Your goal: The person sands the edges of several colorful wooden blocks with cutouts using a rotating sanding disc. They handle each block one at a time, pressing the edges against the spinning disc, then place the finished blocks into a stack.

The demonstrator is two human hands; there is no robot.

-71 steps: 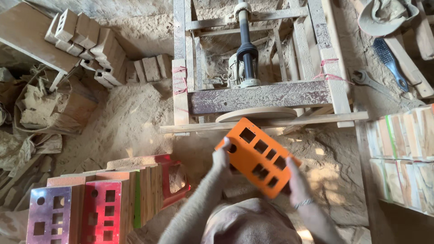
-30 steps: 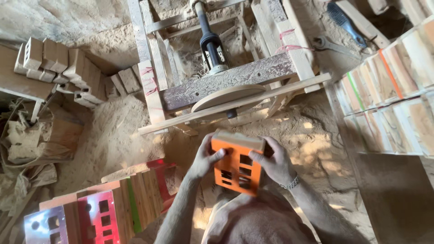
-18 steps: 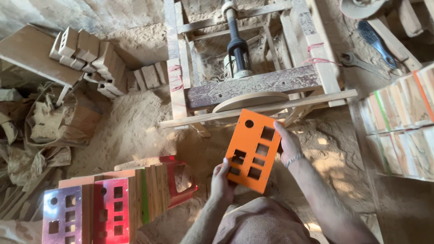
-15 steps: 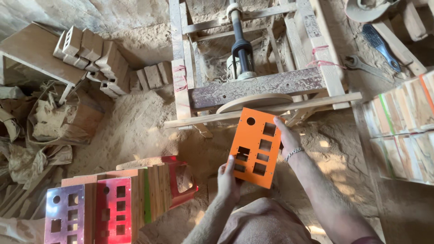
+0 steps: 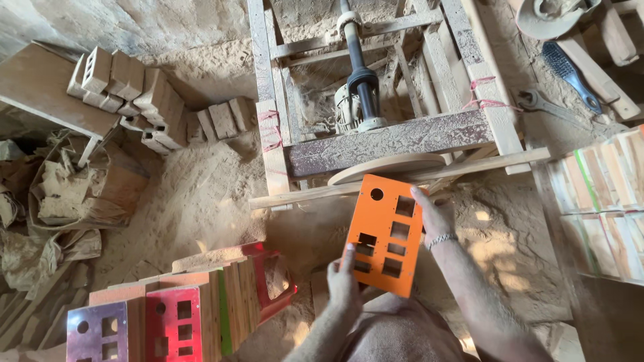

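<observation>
I hold an orange rectangular panel (image 5: 384, 234) with one round hole and several square cut-outs, flat face up, over my lap. My left hand (image 5: 344, 287) grips its lower left corner. My right hand (image 5: 433, 216), with a metal bracelet on the wrist, holds its upper right edge. Just beyond the panel's top edge lies a round wooden sanding disc (image 5: 389, 167) on a wooden machine frame (image 5: 382, 137) with a motor and shaft (image 5: 355, 94).
A stack of coloured cut-out panels (image 5: 168, 315) stands on edge at lower left, red and purple in front. More panels (image 5: 604, 194) line the right. Small wooden blocks (image 5: 147, 100) pile at upper left. A brush (image 5: 570, 74) and a spanner (image 5: 537, 104) lie at upper right. Sawdust covers the floor.
The orange panel was turned in my hands from edge-on to face up, then raised a little toward the disc. My hands shifted to opposite corners.
</observation>
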